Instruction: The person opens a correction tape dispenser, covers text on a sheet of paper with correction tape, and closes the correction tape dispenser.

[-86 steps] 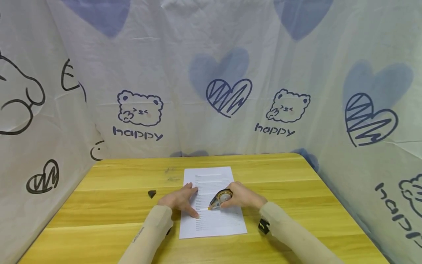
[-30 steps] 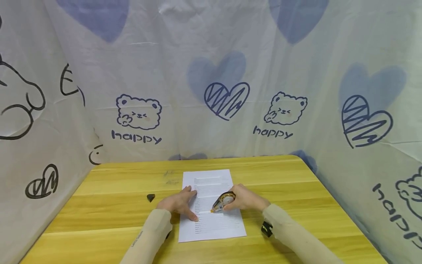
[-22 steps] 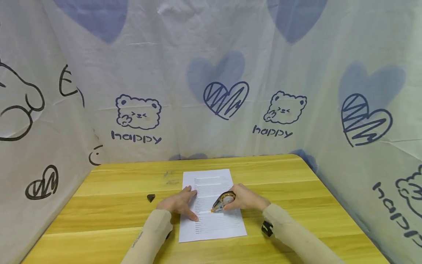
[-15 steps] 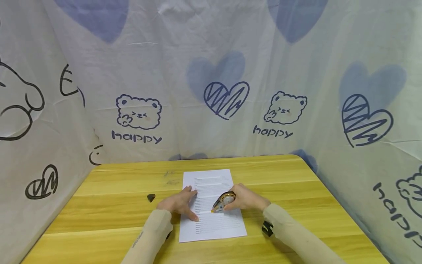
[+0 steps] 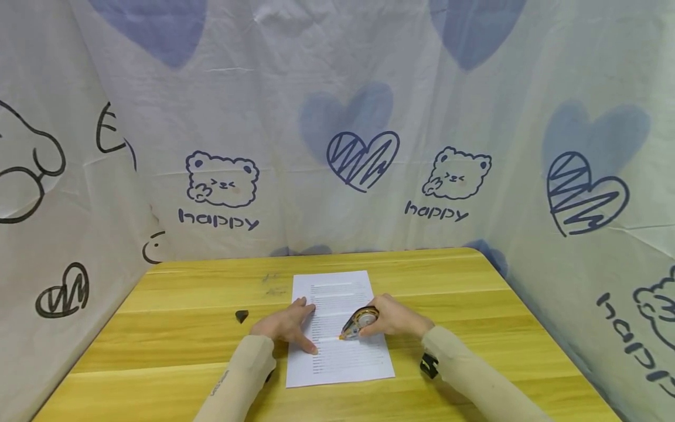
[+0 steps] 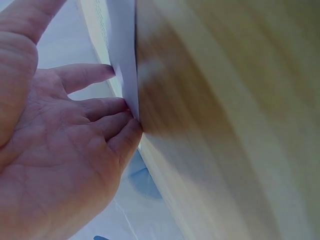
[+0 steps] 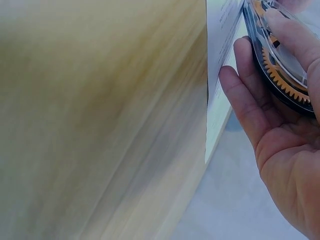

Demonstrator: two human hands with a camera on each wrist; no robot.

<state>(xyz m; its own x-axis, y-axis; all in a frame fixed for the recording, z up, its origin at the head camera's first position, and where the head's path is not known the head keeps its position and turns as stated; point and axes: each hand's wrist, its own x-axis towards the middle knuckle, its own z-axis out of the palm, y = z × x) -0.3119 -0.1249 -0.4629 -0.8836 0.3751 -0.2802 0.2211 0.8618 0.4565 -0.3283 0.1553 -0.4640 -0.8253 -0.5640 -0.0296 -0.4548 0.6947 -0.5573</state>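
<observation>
A white sheet of printed paper (image 5: 343, 366) lies flat on the wooden table. My left hand (image 5: 285, 325) rests on its left edge with fingers and thumb spread. In the left wrist view the fingertips (image 6: 131, 131) touch the paper's edge. My right hand (image 5: 392, 317) holds a correction tape dispenser (image 5: 360, 321), its orange tip at the printed lines near the paper's middle. Through the dispenser's clear case an orange gear (image 7: 282, 82) shows in the right wrist view, where the thumb presses one side and fingers lie behind it.
A small dark cap-like piece (image 5: 241, 316) lies on the yellow wooden table (image 5: 174, 346) left of the left hand. White cloth (image 5: 316, 58) with hearts and bears hangs behind and on both sides. Black straps show at the wrists.
Across the last second the right hand has slid the correction tape dispenser slightly right along the line. The left hand has stayed on the paper. Earlier, the whole view shifted slightly.
</observation>
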